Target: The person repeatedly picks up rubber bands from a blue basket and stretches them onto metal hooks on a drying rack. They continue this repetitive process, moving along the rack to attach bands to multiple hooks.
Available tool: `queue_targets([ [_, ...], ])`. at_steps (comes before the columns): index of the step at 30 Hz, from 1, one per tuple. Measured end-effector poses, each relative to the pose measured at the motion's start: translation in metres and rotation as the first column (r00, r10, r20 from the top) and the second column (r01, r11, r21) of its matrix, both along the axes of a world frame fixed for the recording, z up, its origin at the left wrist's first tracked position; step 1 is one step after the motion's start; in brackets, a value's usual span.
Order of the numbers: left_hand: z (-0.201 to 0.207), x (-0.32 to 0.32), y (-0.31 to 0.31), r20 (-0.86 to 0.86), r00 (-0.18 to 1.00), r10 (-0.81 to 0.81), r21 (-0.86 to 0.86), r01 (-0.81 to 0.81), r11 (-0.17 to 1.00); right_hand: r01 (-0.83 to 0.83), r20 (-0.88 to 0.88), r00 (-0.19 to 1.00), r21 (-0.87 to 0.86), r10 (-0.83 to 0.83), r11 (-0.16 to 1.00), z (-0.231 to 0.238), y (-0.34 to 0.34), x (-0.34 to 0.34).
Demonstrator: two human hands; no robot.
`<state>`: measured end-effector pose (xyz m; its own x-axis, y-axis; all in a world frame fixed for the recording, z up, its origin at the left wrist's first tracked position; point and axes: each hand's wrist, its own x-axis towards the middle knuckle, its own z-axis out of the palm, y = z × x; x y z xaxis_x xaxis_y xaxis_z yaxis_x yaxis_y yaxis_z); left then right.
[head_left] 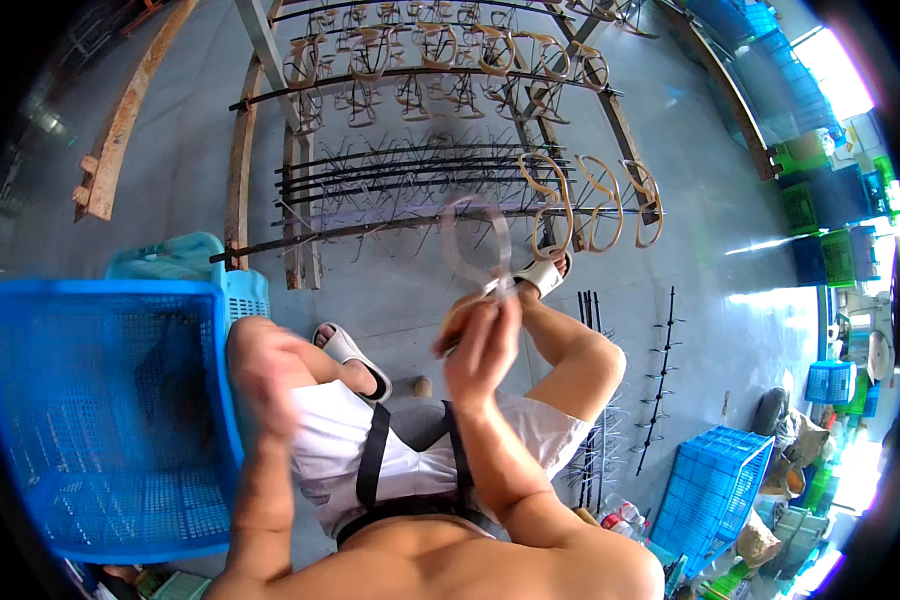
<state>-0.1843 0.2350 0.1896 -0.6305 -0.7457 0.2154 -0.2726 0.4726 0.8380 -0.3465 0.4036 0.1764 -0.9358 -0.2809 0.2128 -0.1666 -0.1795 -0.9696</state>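
My right hand (485, 345) is closed around the lower end of a pale, curved loop-shaped piece (504, 255), which is blurred by motion. That piece stands up in front of the nearest black hooked rod (400, 224). Several tan looped pieces (568, 205) of a similar shape hang toward the rod's right end. My left hand (267, 378) is smeared by motion over my left knee, beside the large blue basket (220, 400). Its fingers cannot be made out.
Behind the near rod lie more black hooked rods (420, 172). Farther back, rows of tan pieces (370, 55) hang on a metal rack (267, 50). A hooked rod (658, 380) lies on the floor at right, near a blue crate (710, 490). Rusty beams (130, 110) flank the rack.
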Motion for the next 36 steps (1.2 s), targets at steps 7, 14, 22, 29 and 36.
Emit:
queue_targets([
  [7, -0.176, 0.152, -0.220, 0.646, 0.434, 0.628, -0.376, -0.534, 0.757, 0.309, 0.015, 0.950, 0.075, -0.311, 0.948, -0.039, -0.024, -0.084],
  [14, -0.279, 0.210, -0.240, 0.919, 0.261, 0.295, -0.205, -0.324, 0.924, 0.252, 0.027, 0.967, 0.058, -0.253, 0.966, -0.041, -0.031, -0.085],
  [22, -0.299, 0.222, -0.243, 0.894, 0.371, 0.251, -0.153, -0.274, 0.949, 0.281, 0.238, 0.940, -0.137, -0.244, 0.950, -0.030, -0.032, -0.085],
  [29, -0.284, 0.233, -0.244, 0.817, 0.526, 0.234, -0.098, -0.272, 0.957, 0.202, 0.220, 0.959, -0.090, -0.178, 0.975, -0.022, -0.028, -0.086],
  [36, -0.295, 0.270, -0.245, 0.738, 0.612, 0.284, -0.151, -0.260, 0.954, 0.098, 0.169, 0.982, -0.083, -0.083, 0.992, -0.028, -0.033, -0.076],
])
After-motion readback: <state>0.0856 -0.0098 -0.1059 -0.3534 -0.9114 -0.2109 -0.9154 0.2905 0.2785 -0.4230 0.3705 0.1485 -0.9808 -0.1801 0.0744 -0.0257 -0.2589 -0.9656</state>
